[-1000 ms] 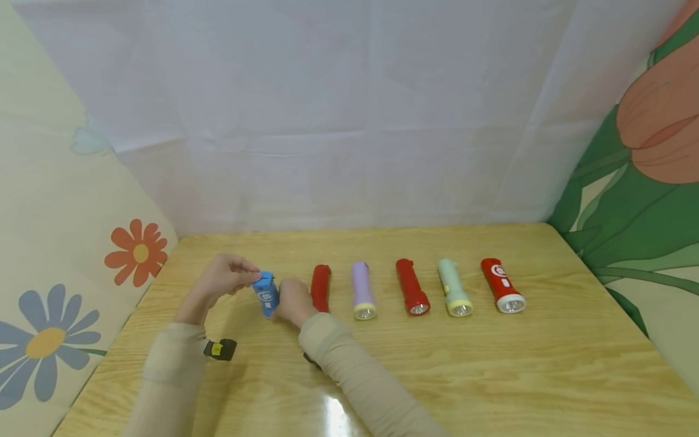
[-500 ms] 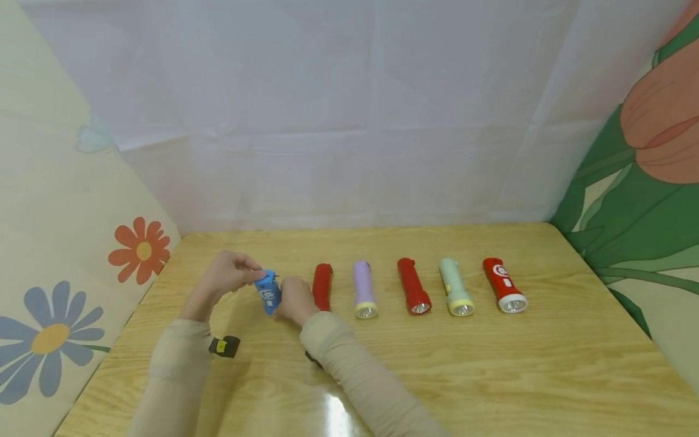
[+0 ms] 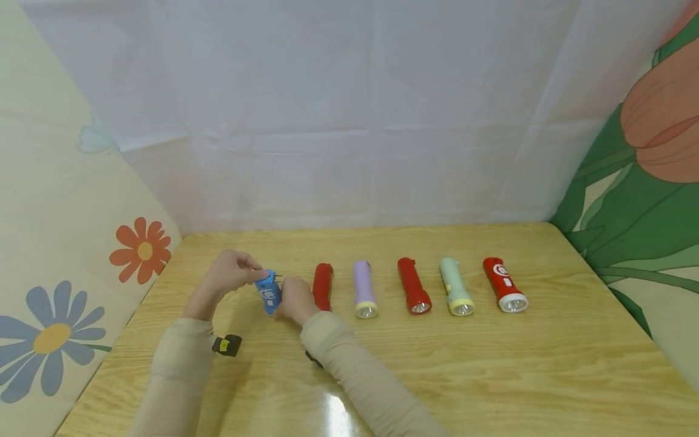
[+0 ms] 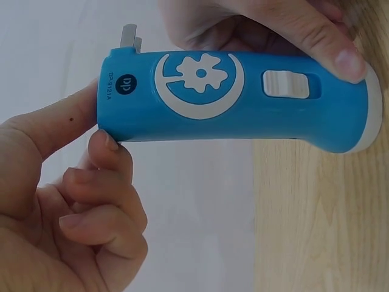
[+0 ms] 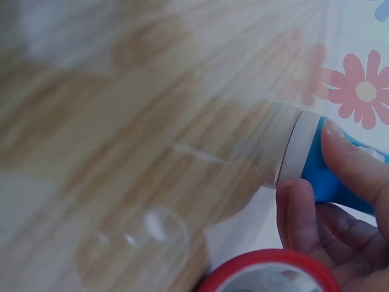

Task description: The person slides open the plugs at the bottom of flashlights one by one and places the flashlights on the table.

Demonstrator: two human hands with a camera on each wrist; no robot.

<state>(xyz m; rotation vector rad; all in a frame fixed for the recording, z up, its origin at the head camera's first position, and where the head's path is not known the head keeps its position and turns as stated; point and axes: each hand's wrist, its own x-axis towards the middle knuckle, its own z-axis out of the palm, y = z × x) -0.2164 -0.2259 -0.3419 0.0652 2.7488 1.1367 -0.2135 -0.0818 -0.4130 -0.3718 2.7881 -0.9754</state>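
Note:
A blue flashlight (image 3: pixel 269 292) with a white rim stands nearly upright, lens end down, at the left of the row. Two metal plug prongs (image 4: pixel 129 36) stick out near its tail end, and a white switch (image 4: pixel 285 84) faces the left wrist camera. My left hand (image 3: pixel 233 271) pinches the tail end with thumb and index finger; its other fingers curl loosely below. With my right hand (image 3: pixel 297 301) I grip the body near the head end, thumb along the side. Whether the rim touches the table is hard to tell.
To the right lie a red flashlight (image 3: pixel 322 286), a purple one (image 3: pixel 363 287), another red one (image 3: pixel 412 285), a mint-green one (image 3: pixel 455 285) and a red-and-white one (image 3: pixel 503 284). The wooden table (image 3: pixel 491 376) meets a white cloth backdrop (image 3: pixel 349 182).
The prongs show a little more clearly beside the flashlight's tail end than a second ago. The view has shifted slightly; both hands keep their hold.

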